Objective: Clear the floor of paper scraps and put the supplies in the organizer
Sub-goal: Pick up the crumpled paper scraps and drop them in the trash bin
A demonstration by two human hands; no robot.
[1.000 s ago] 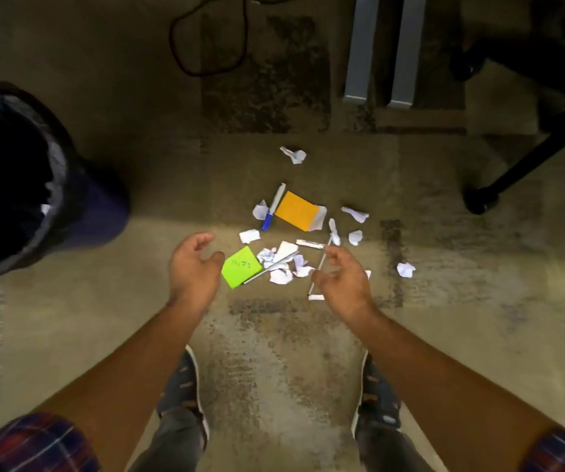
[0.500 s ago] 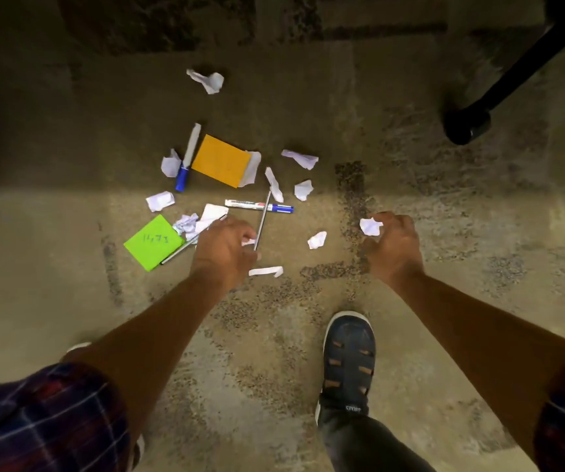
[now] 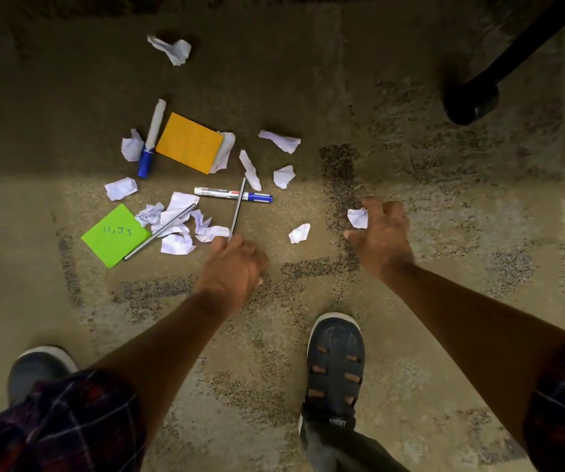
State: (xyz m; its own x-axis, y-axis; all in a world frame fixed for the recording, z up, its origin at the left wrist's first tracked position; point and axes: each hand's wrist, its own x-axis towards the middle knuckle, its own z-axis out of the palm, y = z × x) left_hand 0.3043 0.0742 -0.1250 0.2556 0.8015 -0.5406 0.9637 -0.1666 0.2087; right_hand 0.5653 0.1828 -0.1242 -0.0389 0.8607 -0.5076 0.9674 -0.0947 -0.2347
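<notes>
Crumpled white paper scraps (image 3: 175,229) litter the carpet around an orange sticky pad (image 3: 189,143) and a green sticky pad (image 3: 112,235). One whiteboard marker (image 3: 233,193) lies flat and another marker (image 3: 151,137) lies beside the orange pad. One thin pen (image 3: 236,209) crosses the flat marker, and its near end touches my left hand (image 3: 235,265). That hand is closed over a white paper strip (image 3: 260,282), of which only a tip shows. My right hand (image 3: 384,235) curls its fingers around a crumpled scrap (image 3: 357,218). A second thin pen (image 3: 160,231) rests on the pile.
A black chair leg with its caster (image 3: 471,100) stands at the upper right. My two shoes (image 3: 335,362) are planted on the carpet below the hands. A lone scrap (image 3: 172,49) lies farther away and another scrap (image 3: 299,233) lies between my hands.
My left hand has slid from the pile toward me onto the paper strip, now mostly hidden. My right hand stays at the crumpled scrap with its thumb spread wider. The trash bin has left the view.
</notes>
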